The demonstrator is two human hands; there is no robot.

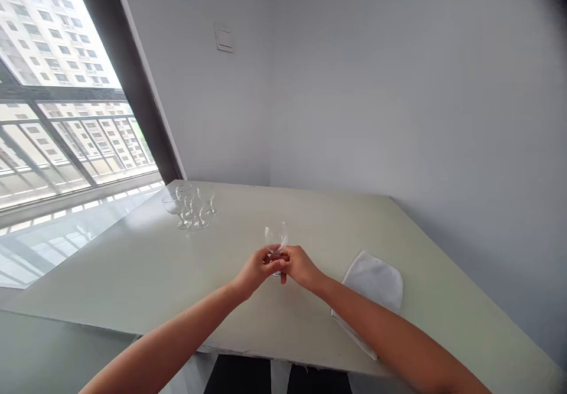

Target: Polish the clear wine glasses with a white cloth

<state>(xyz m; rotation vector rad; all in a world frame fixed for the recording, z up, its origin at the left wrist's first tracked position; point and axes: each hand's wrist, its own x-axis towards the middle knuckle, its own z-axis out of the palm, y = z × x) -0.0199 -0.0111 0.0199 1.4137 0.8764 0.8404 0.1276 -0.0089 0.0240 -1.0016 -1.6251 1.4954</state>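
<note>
Stemmed glass [284,235], bowl upward, right here in front of me over the near-middle of the tabletop [155,270]! My left hand [258,271] grips it from one side, my right hand [303,266] from the other, fingers meeting low around it below the bowl. A bit of the foot peeks out under my fingers; whether it touches the surface, I can't tell. Out to the right, a folded white cloth [372,276] lies flat, my right forearm crossing over part of it. Swing left, toward the far corner: a cluster of clear stemmed glasses [201,209], upright, bunched close together, well apart from mine. Beyond the far edge, plain pale walls [376,87] meet in a corner, with a white switch [224,39] on the left one. Farther left, a window, a railing [88,123] and a tall building [51,31] outside.
</note>
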